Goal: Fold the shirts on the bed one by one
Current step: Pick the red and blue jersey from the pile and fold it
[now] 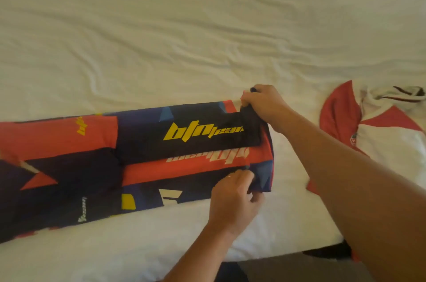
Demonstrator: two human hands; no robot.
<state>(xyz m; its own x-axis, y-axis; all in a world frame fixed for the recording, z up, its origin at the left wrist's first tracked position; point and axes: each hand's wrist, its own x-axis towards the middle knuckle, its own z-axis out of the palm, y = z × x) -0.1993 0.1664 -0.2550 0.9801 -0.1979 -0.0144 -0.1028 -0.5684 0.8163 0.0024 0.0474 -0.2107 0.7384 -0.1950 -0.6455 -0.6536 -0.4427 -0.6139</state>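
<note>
Two hands work at the right end of a patterned shirt (138,154), which lies folded into a long band across the left and centre of the frame on a white bed sheet (184,28). Right hand (260,104), at centre right, has its fingers curled round the shirt's upper right corner, bunching dark fabric. Left hand (235,198), lower centre, pinches the lower right corner between curled fingers and thumb. Yellow lettering (202,131) shows on the black panel between them. Red-and-white shirt (380,131) lies crumpled at the right edge, apart from both hands.
</note>
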